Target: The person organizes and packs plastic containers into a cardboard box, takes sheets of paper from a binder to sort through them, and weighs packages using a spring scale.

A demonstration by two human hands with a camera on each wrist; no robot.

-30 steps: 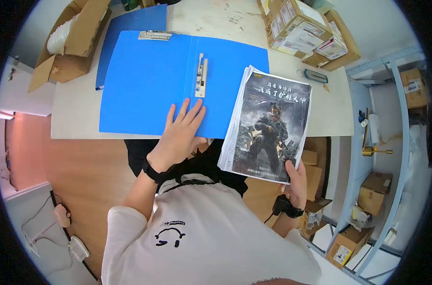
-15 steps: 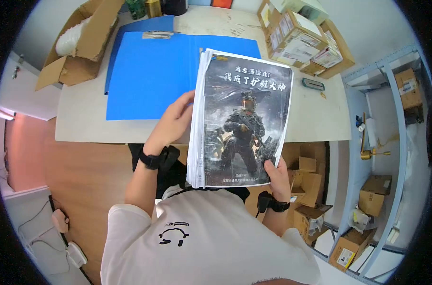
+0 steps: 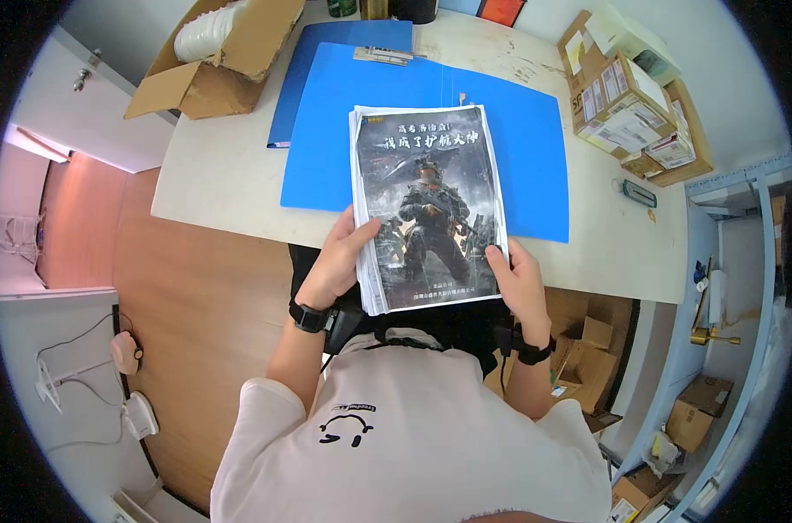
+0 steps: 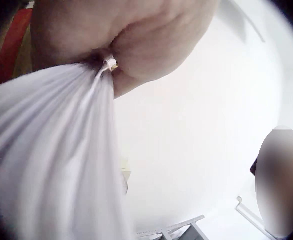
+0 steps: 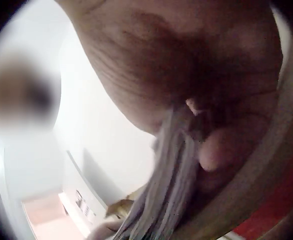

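Table first, pale and wide, with an open blue folder across it and a darker folder showing behind. Over the open one comes a thick paper stack with a soldier on its cover, its lower end past the table's edge; I can't tell whether it touches the folder. A second ago the left hand lay spread on the folder and the stack was off right; now it's in front of the person, the left hand pinching its left edge, thumb on the cover, the right hand pinching the lower right. Two-sided, it should handle more steadily. It does block most of the folder's fastener. Beyond sit a metal clip and, to the right, a small teal item.
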